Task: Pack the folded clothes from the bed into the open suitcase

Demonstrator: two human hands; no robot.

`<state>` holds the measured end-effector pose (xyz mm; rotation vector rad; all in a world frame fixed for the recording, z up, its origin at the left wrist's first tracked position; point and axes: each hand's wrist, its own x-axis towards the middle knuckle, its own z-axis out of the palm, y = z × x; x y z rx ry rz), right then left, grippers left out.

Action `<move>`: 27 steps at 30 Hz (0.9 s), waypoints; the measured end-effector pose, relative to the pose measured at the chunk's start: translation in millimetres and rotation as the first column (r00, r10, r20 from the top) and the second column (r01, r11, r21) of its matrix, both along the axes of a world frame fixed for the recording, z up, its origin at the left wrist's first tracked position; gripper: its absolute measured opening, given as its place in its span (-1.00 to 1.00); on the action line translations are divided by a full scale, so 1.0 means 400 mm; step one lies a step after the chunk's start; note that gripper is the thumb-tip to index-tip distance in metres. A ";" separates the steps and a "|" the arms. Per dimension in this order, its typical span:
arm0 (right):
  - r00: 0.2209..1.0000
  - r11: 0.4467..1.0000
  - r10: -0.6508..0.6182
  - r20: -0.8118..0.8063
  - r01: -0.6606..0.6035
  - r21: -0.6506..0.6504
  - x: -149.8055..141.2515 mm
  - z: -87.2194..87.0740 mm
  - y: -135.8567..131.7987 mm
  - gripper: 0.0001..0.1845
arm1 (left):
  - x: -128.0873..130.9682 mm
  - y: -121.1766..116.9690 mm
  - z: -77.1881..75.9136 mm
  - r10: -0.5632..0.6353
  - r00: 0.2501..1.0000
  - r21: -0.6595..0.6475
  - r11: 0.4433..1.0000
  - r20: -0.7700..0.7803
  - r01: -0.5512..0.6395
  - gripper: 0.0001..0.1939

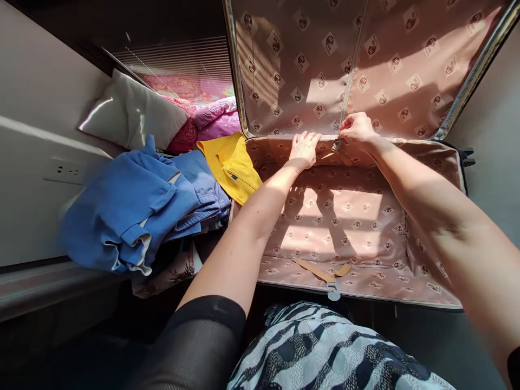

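An open suitcase (pixel 280 279) with a pink-brown patterned lining lies before me, its lid (pixel 300 38) raised at the back. My left hand (pixel 304 149) rests on the far rim near the hinge, its fingers stretched out and holding nothing. Just to its right, my right hand (pixel 359 130) has thumb and fingers pinched together at the lower end of the lid lining's zipper (pixel 350 76). What is between those fingertips is too small to make out. Under them hangs a strap buckle (pixel 335 145). Another tan strap (pixel 314 268) with a pale clip (pixel 333 291) lies along the near side.
Left of the suitcase are piled blue clothes (pixel 134 200) and a yellow garment (pixel 231 165) that overlaps its left edge. Behind them lie a grey-white pillow (pixel 134 111) and pink bedding (pixel 217 119) by a window blind. A wall with a socket (pixel 65 171) bounds the left.
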<state>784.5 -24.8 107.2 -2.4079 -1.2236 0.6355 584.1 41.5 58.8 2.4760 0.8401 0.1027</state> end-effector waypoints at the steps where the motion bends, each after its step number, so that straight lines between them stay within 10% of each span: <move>1: 1.000 1.000 -0.010 -0.009 0.010 -0.019 -0.006 0.001 0.012 -0.62 | -0.004 -0.005 0.002 0.001 1.000 0.006 1.000 -0.013 -0.001 -0.21; 16: 0.978 0.986 0.159 0.136 -0.163 0.018 -0.038 -0.083 0.033 -0.71 | -0.025 -0.037 0.026 -0.019 0.995 0.071 0.997 -0.102 0.026 -0.03; 27: 0.995 0.933 0.024 0.095 -0.056 0.356 -0.121 0.002 -0.133 -0.52 | -0.146 -0.207 0.071 0.234 0.961 0.013 0.971 0.146 -0.239 -0.31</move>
